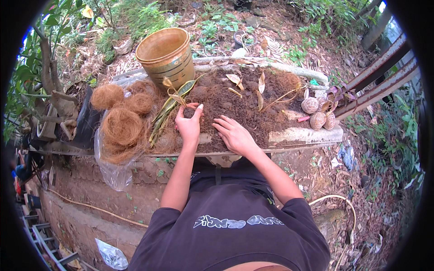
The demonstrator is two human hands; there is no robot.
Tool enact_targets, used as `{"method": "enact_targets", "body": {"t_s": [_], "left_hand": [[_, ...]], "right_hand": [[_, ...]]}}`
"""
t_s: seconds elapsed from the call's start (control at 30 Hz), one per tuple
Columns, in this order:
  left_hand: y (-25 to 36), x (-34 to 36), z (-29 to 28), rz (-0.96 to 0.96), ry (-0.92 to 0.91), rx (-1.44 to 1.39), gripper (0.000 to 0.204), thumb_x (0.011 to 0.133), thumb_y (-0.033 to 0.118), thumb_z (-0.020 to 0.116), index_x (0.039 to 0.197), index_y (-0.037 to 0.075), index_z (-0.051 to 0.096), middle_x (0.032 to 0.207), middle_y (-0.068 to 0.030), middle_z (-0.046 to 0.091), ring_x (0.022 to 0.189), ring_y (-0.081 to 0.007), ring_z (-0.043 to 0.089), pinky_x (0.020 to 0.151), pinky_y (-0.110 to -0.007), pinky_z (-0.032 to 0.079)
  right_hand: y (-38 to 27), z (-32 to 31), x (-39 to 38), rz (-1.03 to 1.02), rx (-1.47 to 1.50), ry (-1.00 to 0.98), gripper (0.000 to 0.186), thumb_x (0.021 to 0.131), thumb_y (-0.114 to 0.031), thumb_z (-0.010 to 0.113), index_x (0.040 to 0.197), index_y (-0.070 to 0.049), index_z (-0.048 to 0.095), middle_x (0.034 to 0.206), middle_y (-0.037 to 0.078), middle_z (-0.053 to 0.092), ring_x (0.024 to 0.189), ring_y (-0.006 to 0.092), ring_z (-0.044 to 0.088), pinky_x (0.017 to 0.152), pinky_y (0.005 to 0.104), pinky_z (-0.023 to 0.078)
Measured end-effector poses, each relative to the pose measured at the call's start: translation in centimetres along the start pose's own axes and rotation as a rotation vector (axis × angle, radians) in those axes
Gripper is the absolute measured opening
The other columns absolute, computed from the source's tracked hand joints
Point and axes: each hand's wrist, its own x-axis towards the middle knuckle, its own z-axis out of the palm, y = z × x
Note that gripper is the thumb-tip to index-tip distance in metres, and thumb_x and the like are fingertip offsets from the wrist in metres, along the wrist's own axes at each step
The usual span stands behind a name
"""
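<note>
Your step in hand looks like working loose soil [248, 106] with your fingers, just beside the long green leaves [159, 121]. Your left hand [188, 128] is raised at the soil's near left side, thumb and forefinger curled toward each other with something dark showing between them; you can't tell from this view whether they grip a clump or only frame the soil behind. Your right hand [237, 137] lies palm down on the near part of the bed, fingers extended and slightly spread, clasping nothing visible. The next move probably calls for a light touch, since the dirt looks crumbly and the leaves lie close to your left wrist.

The soil is dark, coarse and clumpy, heaped over a pale, rough-edged slab [309, 135]. The leaves are long and strap-like with yellowish margins; a dry, curled leaf [168, 83] stands above your left hand. Behind them is a round, tapered pot [174, 74], yellow-brown and stained, with dark slits in its wall. To your left, wiry orange-brown fibre [122, 131] sits in nest-like tangles on clear, crinkled plastic [115, 176]. At your right, round balls [318, 120] carry a pale, net-like pattern.
</note>
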Motion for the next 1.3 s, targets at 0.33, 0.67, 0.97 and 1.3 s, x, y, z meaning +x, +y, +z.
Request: {"method": "enact_targets", "body": {"t_s": [0.33, 0.67, 0.97, 1.3], "left_hand": [[-1.6, -0.9, 0.1, -0.365, -0.393, -0.583, 0.021, 0.099, 0.028, 0.057, 0.096, 0.007, 0.058, 0.091, -0.009, 0.064, 0.076, -0.0219, 0.067, 0.064, -0.039, 0.059], [-3.8, -0.4, 0.5, -0.544, -0.397, -0.59, 0.04, 0.102, 0.047, 0.045, 0.099, 0.009, 0.056, 0.089, -0.0069, 0.062, 0.078, -0.0227, 0.068, 0.069, -0.04, 0.059], [-2.7, -1.7, 3.0, -0.513, -0.275, -0.375, 0.051, 0.101, 0.051, 0.046, 0.116, 0.006, 0.061, 0.106, -0.0102, 0.066, 0.103, -0.019, 0.061, 0.09, -0.037, 0.05], [-4.2, -0.4, 3.1, -0.59, -0.31, -0.619, 0.047, 0.096, 0.046, 0.056, 0.116, 0.003, 0.059, 0.11, -0.012, 0.064, 0.104, -0.0228, 0.062, 0.094, -0.039, 0.05]], "right_hand": [[2.4, -0.9, -2.1, 0.086, 0.012, 0.031, 0.027, 0.083, -0.005, 0.058, 0.108, -0.005, 0.067, 0.119, 0.006, 0.063, 0.117, 0.0244, 0.057, 0.093, 0.0373, 0.053], [1.5, -2.5, -0.5, 0.568, 0.551, 0.162, 0.021, 0.091, -0.008, 0.061, 0.108, -0.001, 0.072, 0.107, 0.012, 0.073, 0.099, 0.0241, 0.069, 0.09, 0.0317, 0.051], [-0.6, -1.4, 2.0, 0.441, 0.742, 0.469, 0.028, 0.091, -0.003, 0.062, 0.118, 0.0, 0.068, 0.116, 0.014, 0.07, 0.11, 0.0223, 0.066, 0.093, 0.0326, 0.053], [-1.6, -1.3, 1.4, 0.135, 0.353, 0.28, 0.049, 0.097, -0.017, 0.051, 0.143, -0.002, 0.044, 0.148, 0.019, 0.044, 0.139, 0.0361, 0.038, 0.116, 0.0529, 0.026]]}}
